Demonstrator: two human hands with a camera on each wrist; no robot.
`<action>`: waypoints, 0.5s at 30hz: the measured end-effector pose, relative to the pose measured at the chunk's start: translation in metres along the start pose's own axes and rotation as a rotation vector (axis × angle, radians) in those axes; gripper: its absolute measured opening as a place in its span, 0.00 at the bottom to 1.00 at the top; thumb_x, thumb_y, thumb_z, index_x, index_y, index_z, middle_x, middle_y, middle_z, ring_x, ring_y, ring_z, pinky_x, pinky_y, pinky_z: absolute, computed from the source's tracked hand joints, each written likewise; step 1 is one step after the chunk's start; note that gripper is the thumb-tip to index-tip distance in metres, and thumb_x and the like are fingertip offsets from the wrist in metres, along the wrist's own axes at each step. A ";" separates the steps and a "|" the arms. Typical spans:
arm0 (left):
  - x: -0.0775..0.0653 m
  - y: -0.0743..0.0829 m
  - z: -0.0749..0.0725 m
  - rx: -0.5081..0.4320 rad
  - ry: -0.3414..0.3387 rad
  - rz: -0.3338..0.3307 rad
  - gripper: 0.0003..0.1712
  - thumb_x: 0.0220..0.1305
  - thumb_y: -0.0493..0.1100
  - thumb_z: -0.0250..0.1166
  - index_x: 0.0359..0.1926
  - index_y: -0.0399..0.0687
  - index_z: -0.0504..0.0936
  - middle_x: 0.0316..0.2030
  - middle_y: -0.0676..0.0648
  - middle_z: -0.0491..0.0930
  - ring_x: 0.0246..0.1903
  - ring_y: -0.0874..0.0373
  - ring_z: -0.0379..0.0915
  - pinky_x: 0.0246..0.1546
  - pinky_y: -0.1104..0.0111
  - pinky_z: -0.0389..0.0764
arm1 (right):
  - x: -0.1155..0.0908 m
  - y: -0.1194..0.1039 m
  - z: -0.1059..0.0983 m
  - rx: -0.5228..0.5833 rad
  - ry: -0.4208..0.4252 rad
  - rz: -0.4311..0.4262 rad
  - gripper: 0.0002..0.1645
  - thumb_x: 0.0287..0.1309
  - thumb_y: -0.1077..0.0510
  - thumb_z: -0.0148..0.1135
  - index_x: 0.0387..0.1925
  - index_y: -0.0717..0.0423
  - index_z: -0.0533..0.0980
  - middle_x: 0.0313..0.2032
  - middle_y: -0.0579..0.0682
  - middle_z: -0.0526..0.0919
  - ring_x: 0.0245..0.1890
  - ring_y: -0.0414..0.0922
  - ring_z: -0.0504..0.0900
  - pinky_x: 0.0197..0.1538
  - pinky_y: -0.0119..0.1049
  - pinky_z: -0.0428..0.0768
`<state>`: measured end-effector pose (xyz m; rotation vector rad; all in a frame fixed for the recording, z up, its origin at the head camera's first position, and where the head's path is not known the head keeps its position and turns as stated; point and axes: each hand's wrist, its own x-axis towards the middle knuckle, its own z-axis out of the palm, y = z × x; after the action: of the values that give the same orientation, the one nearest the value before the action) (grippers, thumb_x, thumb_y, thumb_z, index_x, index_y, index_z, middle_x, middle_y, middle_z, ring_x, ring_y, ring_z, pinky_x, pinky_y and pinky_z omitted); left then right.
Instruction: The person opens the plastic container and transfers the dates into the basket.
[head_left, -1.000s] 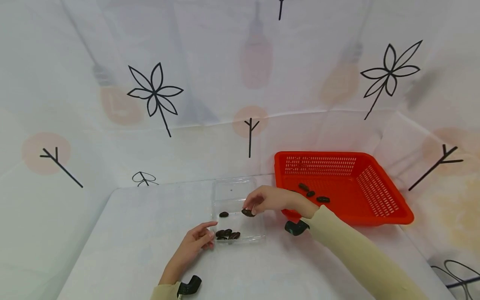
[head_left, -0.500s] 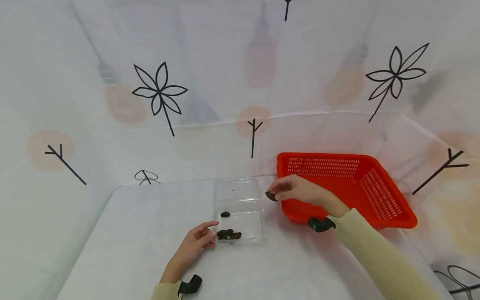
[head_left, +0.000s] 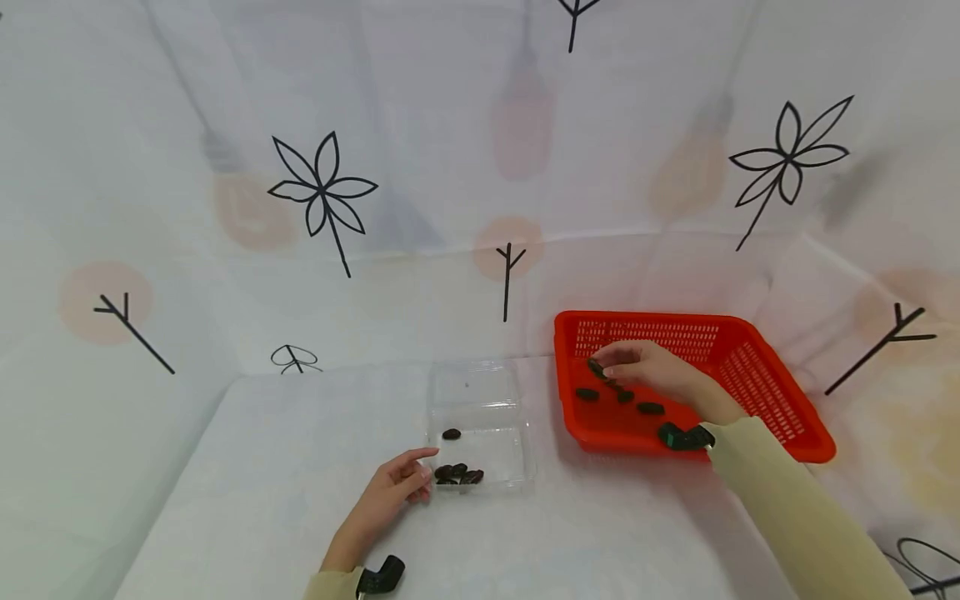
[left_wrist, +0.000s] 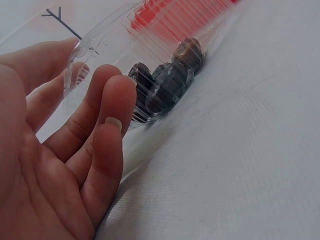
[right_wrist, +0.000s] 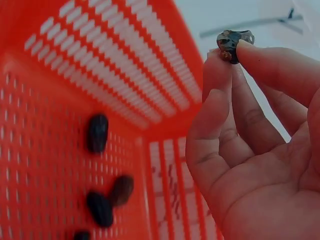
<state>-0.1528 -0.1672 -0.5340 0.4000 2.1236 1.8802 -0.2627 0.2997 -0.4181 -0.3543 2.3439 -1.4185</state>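
My right hand (head_left: 660, 371) pinches a dark, wrinkled date (right_wrist: 229, 46) between thumb and fingertips, over the red basket (head_left: 615, 439). Several more dark dates (head_left: 651, 408) lie on the basket floor below. A clear plastic box (head_left: 497, 448) sits on the table with its lid (head_left: 480, 385) laid back. Several dates (head_left: 471, 477) cluster along its near side, and a single date (head_left: 452, 434) lies farther back on the left. My left hand (head_left: 384, 493) rests at the box's left edge, fingers loosely bent against the thin plastic wall in the left wrist view.
A white cloth (head_left: 262, 483) covers the table. Behind it and at both sides hangs a pale sheet (head_left: 420, 308) printed with leaves and twigs. The basket stands at the back right, its slotted walls higher than the box.
Still pinching the date, my right hand has moved right from above the plastic box to over the red basket. My left hand has stayed at the box's edge.
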 end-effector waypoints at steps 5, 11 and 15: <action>0.000 -0.001 0.001 -0.008 0.003 -0.031 0.26 0.73 0.42 0.60 0.67 0.36 0.71 0.33 0.44 0.79 0.30 0.58 0.78 0.33 0.69 0.78 | -0.007 0.020 -0.019 0.007 0.042 0.034 0.26 0.67 0.53 0.63 0.63 0.58 0.74 0.58 0.58 0.77 0.59 0.63 0.73 0.60 0.56 0.72; 0.000 -0.001 0.001 0.000 0.017 -0.032 0.26 0.73 0.43 0.61 0.66 0.37 0.72 0.33 0.44 0.78 0.30 0.57 0.78 0.32 0.69 0.77 | -0.009 0.037 -0.036 -0.070 0.076 0.054 0.28 0.69 0.52 0.61 0.64 0.62 0.71 0.60 0.62 0.76 0.57 0.58 0.76 0.59 0.54 0.74; 0.000 -0.002 0.000 0.011 0.012 -0.025 0.26 0.73 0.43 0.60 0.66 0.36 0.72 0.33 0.43 0.78 0.29 0.57 0.78 0.32 0.69 0.77 | -0.007 0.047 -0.043 -0.084 0.080 0.092 0.28 0.68 0.53 0.62 0.63 0.64 0.72 0.57 0.60 0.78 0.54 0.55 0.78 0.58 0.52 0.74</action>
<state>-0.1532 -0.1674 -0.5362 0.3635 2.1374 1.8632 -0.2766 0.3580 -0.4407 -0.2128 2.4560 -1.3168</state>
